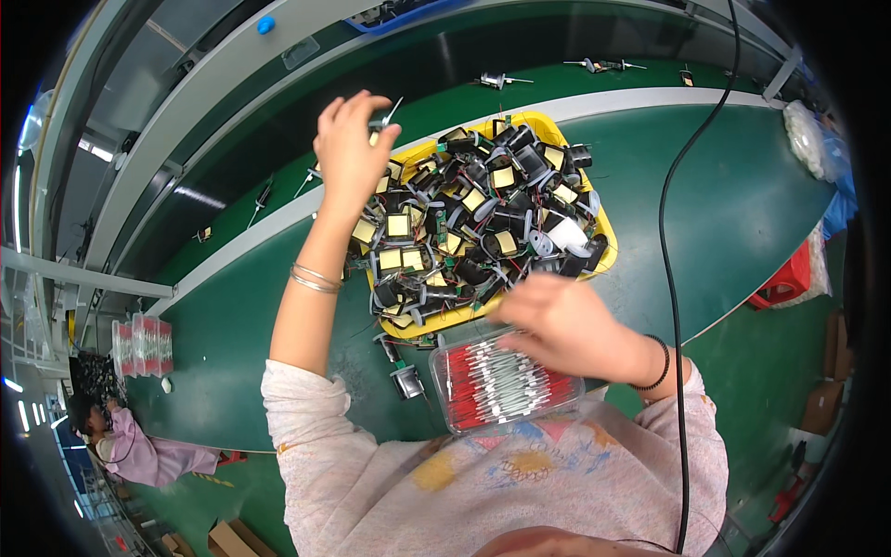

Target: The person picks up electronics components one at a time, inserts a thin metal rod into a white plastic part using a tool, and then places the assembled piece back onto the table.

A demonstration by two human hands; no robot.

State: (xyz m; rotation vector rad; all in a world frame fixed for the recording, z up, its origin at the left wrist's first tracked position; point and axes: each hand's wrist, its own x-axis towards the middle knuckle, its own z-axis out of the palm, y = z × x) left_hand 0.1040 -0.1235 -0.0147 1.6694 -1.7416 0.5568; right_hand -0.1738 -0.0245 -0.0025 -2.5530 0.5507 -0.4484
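Yellow plastic tray [538, 121]: at far-left corner, left hand [353, 156] pinches small white-stemmed part [393, 110], likely mid-transfer; calls for steady set-down. Near side: right hand [564, 322], blurred, grip unclear, over clear plastic box [444, 395].

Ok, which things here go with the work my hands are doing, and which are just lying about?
Seem to belong:
small part with a thin rod, in your left hand
clear box of red and white sticks, by your right hand
yellow tray heaped with black parts

Seem incidental:
black cable at right
red plastic item
cardboard box on the floor
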